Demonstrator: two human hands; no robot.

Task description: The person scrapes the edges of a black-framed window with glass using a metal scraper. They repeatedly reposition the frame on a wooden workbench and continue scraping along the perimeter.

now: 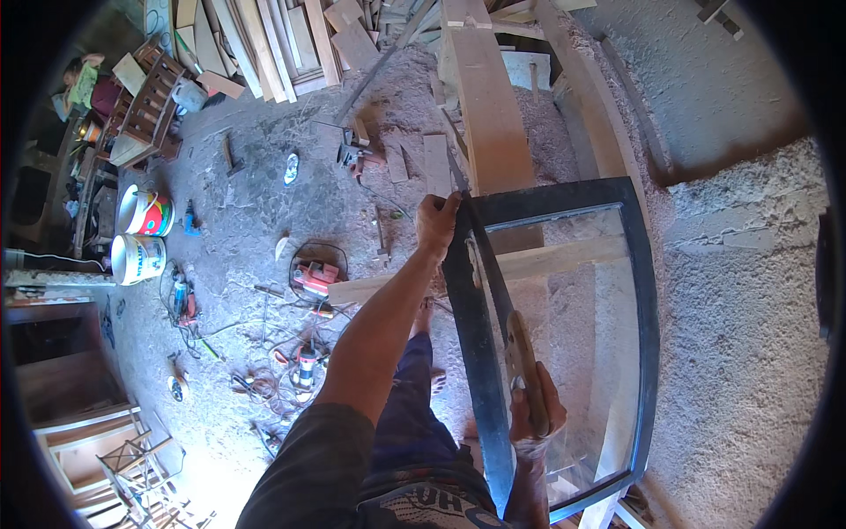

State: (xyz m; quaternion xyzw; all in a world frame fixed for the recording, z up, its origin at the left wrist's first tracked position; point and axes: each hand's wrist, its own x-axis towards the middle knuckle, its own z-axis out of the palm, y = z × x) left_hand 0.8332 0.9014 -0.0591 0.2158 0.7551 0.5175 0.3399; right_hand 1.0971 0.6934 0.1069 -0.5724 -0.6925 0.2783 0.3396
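Note:
My right hand (534, 413) is closed round the wooden handle of a handsaw (492, 271). Its long dark blade runs up and left along the inner side of a dark frame (644, 317) with a glass pane. At the blade's far end, my left hand (439, 221) has its fingers bent at the frame's top left corner; whether it grips the frame or the blade tip I cannot tell. The framed pane lies across a thick wooden beam (492, 112) and a pale crosspiece (562, 258), both seen through or beside the glass.
A red electric planer (316, 278), an angle grinder (353, 155), a hammer (231, 157) and tangled cables (261, 390) lie on the floor to the left. Buckets (139, 259) stand further left. Boards (264, 46) lean at the back. Wood shavings (727, 370) cover the right side. A person (86, 86) is at the far left.

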